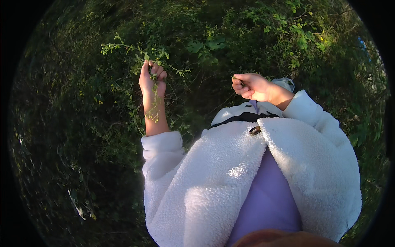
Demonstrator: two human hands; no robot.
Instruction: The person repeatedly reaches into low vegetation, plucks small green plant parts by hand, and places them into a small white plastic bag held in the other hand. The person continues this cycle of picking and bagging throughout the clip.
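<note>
My left hand point(153, 77) is closed around a leafy green flower sprig point(146, 55) with small round yellow-green buds. Its branches spread above the fingers, and one budded stem hangs down over my wrist. To the right, my right hand point(251, 86) has its fingers curled in, thumb against forefinger. A bit of green plant point(234, 77) shows at those fingertips; most of it is hidden in the fist. Both hands are raised in front of my body, apart from each other.
Dense green undergrowth point(101, 136) with scattered yellow flowers surrounds me. Broad lobed leaves point(205, 46) grow ahead. A translucent whitish plastic item point(284, 83) sits behind my right wrist. My white fleece jacket point(216, 160) fills the lower middle. A pale scrap point(77, 207) lies at lower left.
</note>
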